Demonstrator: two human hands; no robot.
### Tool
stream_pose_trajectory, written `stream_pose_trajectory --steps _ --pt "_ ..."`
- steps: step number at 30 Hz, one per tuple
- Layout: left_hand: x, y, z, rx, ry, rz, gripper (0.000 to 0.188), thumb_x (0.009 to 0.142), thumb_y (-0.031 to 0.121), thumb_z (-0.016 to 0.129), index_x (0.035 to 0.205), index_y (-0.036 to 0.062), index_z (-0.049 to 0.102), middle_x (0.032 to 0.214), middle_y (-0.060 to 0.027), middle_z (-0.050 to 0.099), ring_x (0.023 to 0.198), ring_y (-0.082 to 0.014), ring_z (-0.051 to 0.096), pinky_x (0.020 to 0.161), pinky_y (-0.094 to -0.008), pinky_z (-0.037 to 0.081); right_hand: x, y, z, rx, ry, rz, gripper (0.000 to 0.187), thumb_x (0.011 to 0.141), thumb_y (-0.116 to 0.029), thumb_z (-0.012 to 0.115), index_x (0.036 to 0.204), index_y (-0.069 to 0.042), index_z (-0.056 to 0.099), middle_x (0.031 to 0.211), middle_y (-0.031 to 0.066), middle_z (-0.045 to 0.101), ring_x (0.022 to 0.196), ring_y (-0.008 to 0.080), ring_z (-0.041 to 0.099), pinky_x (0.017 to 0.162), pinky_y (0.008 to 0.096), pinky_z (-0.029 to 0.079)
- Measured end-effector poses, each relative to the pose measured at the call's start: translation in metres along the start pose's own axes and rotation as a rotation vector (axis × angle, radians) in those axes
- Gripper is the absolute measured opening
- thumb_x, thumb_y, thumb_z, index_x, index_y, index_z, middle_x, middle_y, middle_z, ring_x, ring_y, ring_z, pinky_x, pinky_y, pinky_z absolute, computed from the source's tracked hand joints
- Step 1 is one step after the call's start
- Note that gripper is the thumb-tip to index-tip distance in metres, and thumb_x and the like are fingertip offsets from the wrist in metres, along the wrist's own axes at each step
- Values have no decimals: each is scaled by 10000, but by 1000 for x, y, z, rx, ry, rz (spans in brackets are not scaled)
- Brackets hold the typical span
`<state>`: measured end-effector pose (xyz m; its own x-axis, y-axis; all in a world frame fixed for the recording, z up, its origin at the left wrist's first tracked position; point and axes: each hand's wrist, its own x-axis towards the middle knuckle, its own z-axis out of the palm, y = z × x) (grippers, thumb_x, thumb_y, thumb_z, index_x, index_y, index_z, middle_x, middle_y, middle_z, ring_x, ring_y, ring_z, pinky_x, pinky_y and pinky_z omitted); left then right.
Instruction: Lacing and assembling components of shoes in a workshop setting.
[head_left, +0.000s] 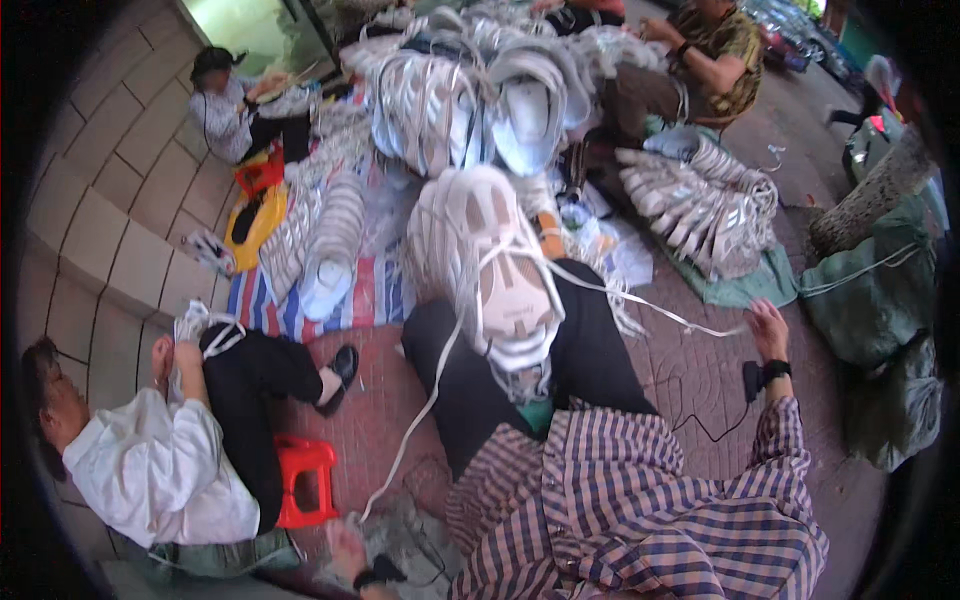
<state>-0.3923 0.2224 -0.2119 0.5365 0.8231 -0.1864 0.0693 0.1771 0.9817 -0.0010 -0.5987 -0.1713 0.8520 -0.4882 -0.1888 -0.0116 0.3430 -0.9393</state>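
Observation:
A row of white and beige shoe uppers (515,290), nested one into another, stands between my knees. A long white shoelace (432,400) crosses the front upper and runs out to both sides. On the right, my right hand (768,330) is raised away from the shoes, its fingers closed on one end of the lace, which is nearly straight. Low on the left, my left hand (348,550) is closed at the other end, somewhat blurred. Neither hand touches the uppers. Both wrists wear a dark band.
A large heap of uppers (430,110) rises in front of me. More lie on a striped sheet (390,290) and a green sack (750,285). Stuffed green sacks (870,290) stand at right. A person in white (160,460) sits left beside a red stool (305,480); others work farther off.

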Motion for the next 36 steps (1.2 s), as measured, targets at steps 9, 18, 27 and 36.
stream_pose_trajectory --steps 9,18,27,36 --pt "10 173 383 459 -692 371 150 873 109 529 905 9 636 788 -19 562 573 -63 517 505 -207 415 -89 -28 284 -769 -752 -641 169 842 -128 579 899 27 615 766 75 575 580 137 539 574 242 429" --pt "3 211 496 514 -787 496 91 796 16 584 885 6 571 734 -19 592 574 -72 529 542 -218 437 -141 -32 368 -379 -801 -120 248 883 -203 569 937 24 652 800 -12 612 730 43 523 649 193 419" --pt "-15 241 533 1161 -821 1556 64 691 21 574 755 24 576 728 -126 585 643 -281 584 572 -328 455 -136 -24 380 -310 -735 -46 216 846 -164 607 960 9 670 859 26 648 766 61 550 666 199 437" --pt "15 220 512 361 -964 -1 130 843 159 609 879 34 597 702 24 559 573 -38 498 530 -170 393 -123 -21 387 -268 -756 -125 134 797 -103 642 893 -14 673 769 -4 642 712 62 563 676 203 449"
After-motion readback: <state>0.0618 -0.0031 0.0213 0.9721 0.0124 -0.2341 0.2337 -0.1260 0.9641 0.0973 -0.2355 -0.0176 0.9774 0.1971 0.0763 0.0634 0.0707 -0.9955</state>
